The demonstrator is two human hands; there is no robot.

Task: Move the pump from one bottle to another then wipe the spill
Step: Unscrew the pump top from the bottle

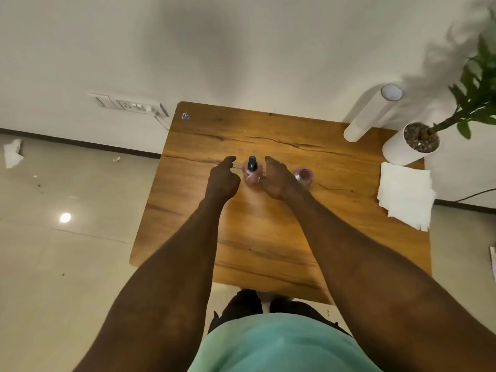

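Observation:
A clear pinkish bottle (251, 176) with a black pump (252, 163) on top stands mid-table. A second pinkish bottle (303, 176), with no pump on it, stands to its right. My left hand (222, 178) hovers just left of the pump bottle, fingers loosely curled, holding nothing. My right hand (279, 178) is between the two bottles, close against the pump bottle's right side, fingers extended; whether it touches the bottle I cannot tell. A stack of white paper napkins (405, 194) lies at the table's right edge.
The wooden table (241, 237) stands against a white wall. A white paper roll (371, 114) and a white potted plant (410, 143) are at the back right corner. Scraps of paper (13, 153) lie on the tiled floor at left.

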